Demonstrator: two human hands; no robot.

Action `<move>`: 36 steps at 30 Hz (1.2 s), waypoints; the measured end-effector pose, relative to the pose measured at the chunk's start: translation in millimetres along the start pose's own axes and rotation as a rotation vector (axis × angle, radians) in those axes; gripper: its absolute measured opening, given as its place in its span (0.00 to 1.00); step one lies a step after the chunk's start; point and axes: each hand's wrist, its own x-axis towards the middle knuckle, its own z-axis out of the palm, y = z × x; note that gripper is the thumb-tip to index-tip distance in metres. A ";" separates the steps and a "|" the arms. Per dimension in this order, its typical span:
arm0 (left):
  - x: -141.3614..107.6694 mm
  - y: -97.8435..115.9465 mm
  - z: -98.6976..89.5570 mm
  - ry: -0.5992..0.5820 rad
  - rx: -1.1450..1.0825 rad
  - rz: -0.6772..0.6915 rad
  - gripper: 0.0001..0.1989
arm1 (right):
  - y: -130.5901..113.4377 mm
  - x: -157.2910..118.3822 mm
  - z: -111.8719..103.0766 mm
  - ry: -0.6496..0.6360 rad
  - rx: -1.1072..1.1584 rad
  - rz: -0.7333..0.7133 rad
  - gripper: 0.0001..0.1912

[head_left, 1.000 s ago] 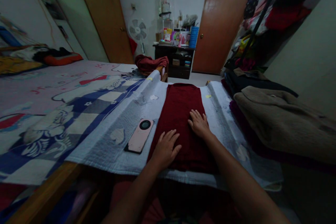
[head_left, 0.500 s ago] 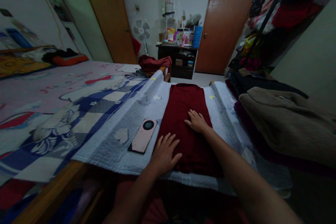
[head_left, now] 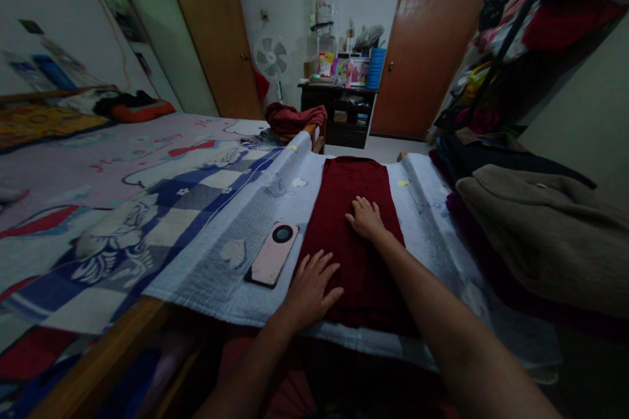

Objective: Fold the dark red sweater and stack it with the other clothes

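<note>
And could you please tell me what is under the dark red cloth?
The pale quilted sheet shows along both sides of the dark red cloth and seems to continue beneath; whatever lies directly underneath is covered and cannot be seen.

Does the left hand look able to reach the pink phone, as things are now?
Probably yes. The pink phone lies just left of the left hand, which rests with spread fingers on the dark red cloth; nothing visible stands between them.
</note>
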 end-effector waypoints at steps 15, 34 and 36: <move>1.0 -25.8 -0.7 0.076 0.122 -0.132 0.23 | -58.0 -1.4 14.7 -0.145 0.078 -0.512 0.26; 18.2 -21.5 -33.9 -0.007 0.114 -0.111 0.17 | -60.1 40.5 24.7 -0.215 0.013 -0.275 0.30; 26.8 -22.2 -38.6 -0.015 0.146 -0.129 0.16 | -60.6 40.8 25.3 -0.204 0.019 -0.262 0.29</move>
